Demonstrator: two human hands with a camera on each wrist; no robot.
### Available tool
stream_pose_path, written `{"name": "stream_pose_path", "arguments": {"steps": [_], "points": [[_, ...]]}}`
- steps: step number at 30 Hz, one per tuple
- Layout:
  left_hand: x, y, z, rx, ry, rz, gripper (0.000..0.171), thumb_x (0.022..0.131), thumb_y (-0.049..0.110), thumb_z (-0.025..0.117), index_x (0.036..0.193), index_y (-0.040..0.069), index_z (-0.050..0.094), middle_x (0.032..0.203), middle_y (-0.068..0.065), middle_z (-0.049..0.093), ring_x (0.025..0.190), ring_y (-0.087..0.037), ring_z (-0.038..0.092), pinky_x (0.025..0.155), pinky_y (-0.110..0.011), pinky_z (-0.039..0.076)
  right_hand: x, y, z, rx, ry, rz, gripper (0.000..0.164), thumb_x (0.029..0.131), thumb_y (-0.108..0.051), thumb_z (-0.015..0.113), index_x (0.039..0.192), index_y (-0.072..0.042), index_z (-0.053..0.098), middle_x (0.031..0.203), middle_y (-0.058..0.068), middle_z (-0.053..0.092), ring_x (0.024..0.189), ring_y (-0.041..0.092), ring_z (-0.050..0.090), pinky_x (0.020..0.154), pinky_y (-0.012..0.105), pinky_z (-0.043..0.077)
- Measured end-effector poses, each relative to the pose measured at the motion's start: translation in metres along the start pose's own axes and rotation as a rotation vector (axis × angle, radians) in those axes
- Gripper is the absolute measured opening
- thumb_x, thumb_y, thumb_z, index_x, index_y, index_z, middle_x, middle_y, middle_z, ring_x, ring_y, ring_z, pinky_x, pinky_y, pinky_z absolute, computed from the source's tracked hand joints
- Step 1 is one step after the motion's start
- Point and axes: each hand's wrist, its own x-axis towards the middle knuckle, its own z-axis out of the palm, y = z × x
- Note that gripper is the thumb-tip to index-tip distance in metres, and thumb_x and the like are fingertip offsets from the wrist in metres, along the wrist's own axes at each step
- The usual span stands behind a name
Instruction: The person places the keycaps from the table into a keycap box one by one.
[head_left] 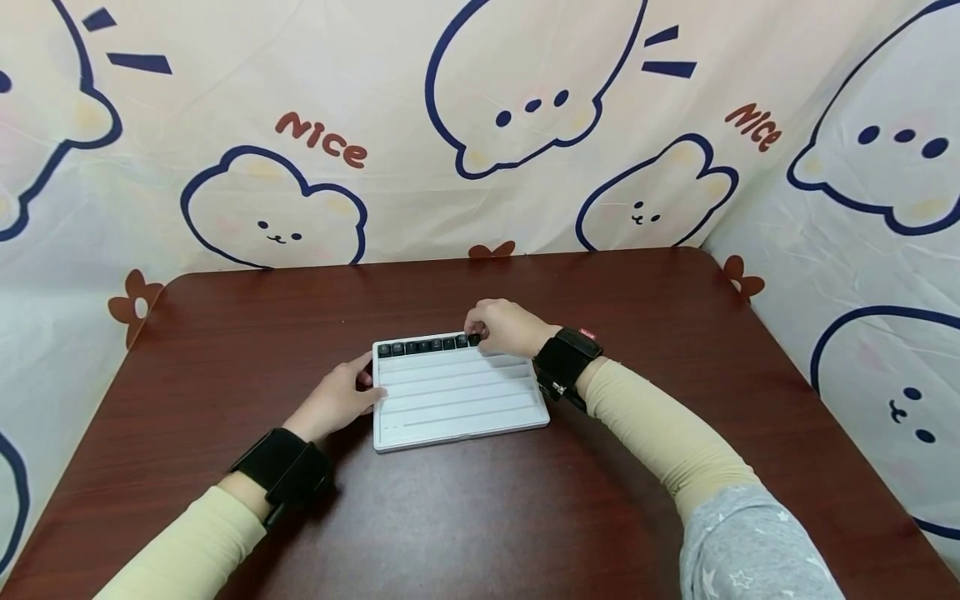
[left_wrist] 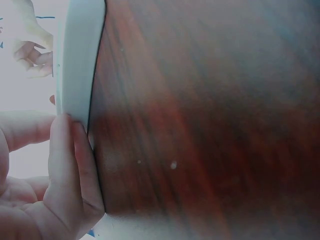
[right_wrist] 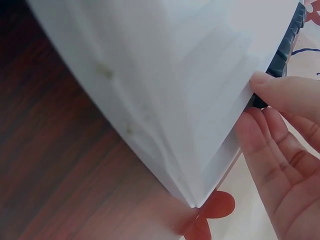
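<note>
A white ridged keycap tray (head_left: 457, 400) lies slightly turned on the table, with a row of black keycaps (head_left: 423, 346) along its far edge. My left hand (head_left: 339, 400) holds the tray's left side, the thumb over the rim. In the left wrist view, fingers (left_wrist: 62, 160) press against the tray's side wall (left_wrist: 80, 60). My right hand (head_left: 512, 327) is at the right end of the keycap row, pinching a black keycap (right_wrist: 260, 101) between thumb and fingers. The rest of the far row, to its right, is hidden behind this hand.
The dark brown wooden table (head_left: 480, 517) extends around the tray on all sides. A cream cloth (head_left: 405, 208) with cartoon prints hangs along the table's back and sides. Black straps with devices (head_left: 566, 362) sit on both wrists.
</note>
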Motion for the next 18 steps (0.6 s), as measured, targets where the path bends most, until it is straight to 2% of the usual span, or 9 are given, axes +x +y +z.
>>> {"name": "stream_pose_path", "arguments": {"steps": [9, 18], "points": [[0.0006, 0.0002, -0.0008, 0.004, -0.005, 0.004, 0.071, 0.100, 0.005, 0.063, 0.158, -0.009, 0.024, 0.108, -0.018, 0.051, 0.075, -0.018, 0.055, 0.066, -0.030, 0.049, -0.0012, -0.0010, -0.0032, 0.024, -0.031, 0.035, 0.023, 0.088, -0.001, 0.077, 0.110, -0.007, 0.074, 0.107, 0.006, 0.064, 0.097, 0.021, 0.060, 0.087, 0.031, 0.053], [0.0009, -0.0010, -0.0005, -0.002, -0.005, 0.003, 0.071, 0.101, 0.005, 0.063, 0.158, -0.010, 0.024, 0.108, -0.018, 0.051, 0.075, -0.018, 0.055, 0.067, -0.030, 0.051, -0.0020, -0.0008, -0.0031, 0.014, -0.015, 0.037, 0.019, 0.090, -0.002, 0.075, 0.108, -0.007, 0.074, 0.105, 0.006, 0.065, 0.097, 0.021, 0.060, 0.087, 0.031, 0.052]]}}
